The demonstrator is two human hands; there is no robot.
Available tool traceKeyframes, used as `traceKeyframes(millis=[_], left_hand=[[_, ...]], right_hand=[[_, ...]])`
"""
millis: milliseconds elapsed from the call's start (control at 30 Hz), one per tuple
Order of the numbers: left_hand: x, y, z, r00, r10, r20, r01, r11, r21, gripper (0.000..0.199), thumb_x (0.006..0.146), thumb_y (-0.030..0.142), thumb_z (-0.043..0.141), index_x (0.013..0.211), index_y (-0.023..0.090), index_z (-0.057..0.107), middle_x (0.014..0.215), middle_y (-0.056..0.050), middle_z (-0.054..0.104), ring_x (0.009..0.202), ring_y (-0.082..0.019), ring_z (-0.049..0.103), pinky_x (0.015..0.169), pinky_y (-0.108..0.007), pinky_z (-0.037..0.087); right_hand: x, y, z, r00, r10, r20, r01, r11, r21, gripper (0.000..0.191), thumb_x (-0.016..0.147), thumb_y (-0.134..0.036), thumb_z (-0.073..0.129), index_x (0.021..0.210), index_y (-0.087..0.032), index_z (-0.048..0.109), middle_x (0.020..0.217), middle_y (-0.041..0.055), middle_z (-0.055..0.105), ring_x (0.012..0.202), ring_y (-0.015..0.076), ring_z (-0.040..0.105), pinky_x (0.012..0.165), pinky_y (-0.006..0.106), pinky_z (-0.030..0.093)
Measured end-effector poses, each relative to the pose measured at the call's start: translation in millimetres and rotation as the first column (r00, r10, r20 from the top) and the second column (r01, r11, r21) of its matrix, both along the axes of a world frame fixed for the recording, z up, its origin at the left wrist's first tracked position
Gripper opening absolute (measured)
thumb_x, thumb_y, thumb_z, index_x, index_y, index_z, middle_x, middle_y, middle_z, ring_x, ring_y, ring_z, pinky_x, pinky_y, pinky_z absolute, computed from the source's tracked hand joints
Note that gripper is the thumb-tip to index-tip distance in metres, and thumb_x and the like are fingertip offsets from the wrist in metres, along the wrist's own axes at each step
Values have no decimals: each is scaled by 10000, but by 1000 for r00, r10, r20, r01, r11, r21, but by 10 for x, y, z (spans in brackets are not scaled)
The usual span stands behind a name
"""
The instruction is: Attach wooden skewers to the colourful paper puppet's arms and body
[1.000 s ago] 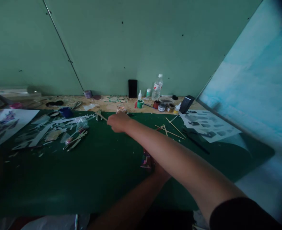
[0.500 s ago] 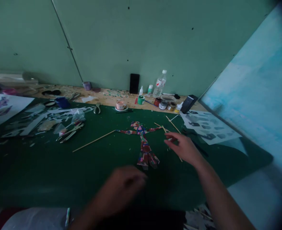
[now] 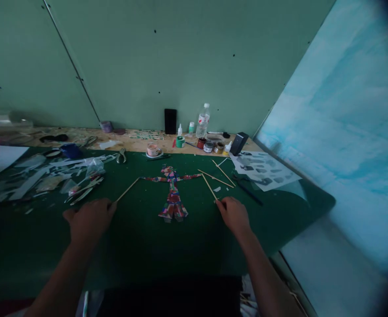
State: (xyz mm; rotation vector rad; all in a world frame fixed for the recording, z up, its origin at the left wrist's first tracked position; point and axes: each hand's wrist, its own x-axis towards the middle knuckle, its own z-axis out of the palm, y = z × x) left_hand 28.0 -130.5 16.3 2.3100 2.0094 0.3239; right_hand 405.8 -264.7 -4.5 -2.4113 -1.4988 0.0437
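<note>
A colourful jointed paper figure (image 3: 173, 193) lies on the green tabletop with both arms spread. A thin wooden stick (image 3: 128, 189) runs from the tip of its left-side arm to my left hand (image 3: 90, 220), whose fingers pinch the near end. From the other arm's tip a second stick (image 3: 209, 187) reaches down to my right hand (image 3: 234, 215), closed on its lower end. Two loose sticks (image 3: 223, 173) lie crosswise just beyond my right hand.
Pliers (image 3: 87, 189), plastic bags and white paper scraps (image 3: 35, 182) lie at the left. Paint jars (image 3: 208, 146), a bottle (image 3: 203, 121) and a black phone (image 3: 170, 121) stand along the wall. Printed sheets (image 3: 266, 169) and a dark tool (image 3: 248, 190) are at the right.
My left hand has moved left and closed on the left stick. My right hand has closed on the right stick, which now slants down toward me. The camera view has shifted.
</note>
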Motion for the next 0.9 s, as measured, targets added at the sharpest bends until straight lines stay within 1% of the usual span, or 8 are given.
traceKeyframes(millis=[100, 200, 333, 500, 667, 767, 833, 900], left_hand=[[123, -31, 88, 987, 103, -120, -107, 994, -26, 404, 864, 421, 380, 693, 195, 668, 752, -120, 687, 784, -332, 638, 793, -510, 316], [224, -29, 113, 985, 136, -111, -141, 989, -44, 429, 859, 441, 380, 739, 176, 695, 752, -138, 699, 771, -331, 648, 784, -469, 326], [283, 0, 33, 991, 121, -61, -124, 991, -41, 416, 853, 456, 397, 812, 183, 709, 822, -126, 719, 809, -316, 650, 771, -416, 340], [274, 25, -88, 994, 107, 32, -107, 994, -18, 399, 871, 457, 395, 912, 220, 713, 873, -83, 731, 829, -272, 654, 723, -341, 357], [257, 65, -146, 984, 121, 134, -126, 992, 30, 413, 881, 489, 394, 852, 207, 695, 769, -67, 712, 722, -260, 644, 715, -356, 378], [249, 1, -182, 970, 111, 216, -135, 986, 99, 429, 926, 461, 333, 957, 180, 656, 852, -70, 702, 749, -223, 638, 740, -340, 403], [258, -96, -228, 960, 108, 259, -152, 976, 156, 407, 932, 427, 341, 1065, 148, 605, 1002, -105, 678, 899, -230, 626, 794, -334, 410], [280, -211, -297, 957, 91, 275, -152, 965, 212, 384, 914, 408, 395, 1105, 126, 573, 1101, -141, 635, 1039, -261, 576, 858, -354, 397]], right_hand=[[-30, 46, 17, 1000, 12, -27, -12, 1000, -1, 314, 915, -403, 469, 767, -186, 641, 816, 66, 660, 750, 192, 595, 628, 287, 330], [-125, 128, 25, 999, 26, -33, -26, 1000, 10, 321, 893, -419, 492, 728, -185, 638, 799, 58, 665, 737, 191, 597, 642, 293, 332], [-261, 242, -10, 1000, 7, -23, -6, 998, 58, 305, 887, -397, 490, 711, -188, 625, 790, 53, 667, 747, 196, 597, 702, 322, 340], [-307, 346, -88, 998, -50, -26, 52, 992, 116, 298, 871, -393, 493, 695, -188, 616, 786, 62, 671, 734, 215, 593, 733, 361, 342], [-258, 376, -119, 998, 2, -59, 8, 986, 166, 337, 862, -445, 494, 664, -196, 604, 712, 39, 652, 637, 183, 572, 729, 354, 370], [-130, 399, -118, 999, -14, -45, 24, 970, 240, 348, 880, -458, 455, 778, -178, 633, 838, 93, 659, 776, 219, 592, 741, 345, 400], [-17, 442, -117, 999, -52, -16, 54, 957, 286, 331, 869, -433, 468, 907, -157, 648, 1013, 150, 633, 963, 278, 560, 800, 380, 402], [80, 500, -128, 997, -75, 6, 69, 952, 299, 348, 835, -421, 512, 1031, -166, 645, 1177, 172, 568, 1096, 333, 493, 854, 439, 383]])
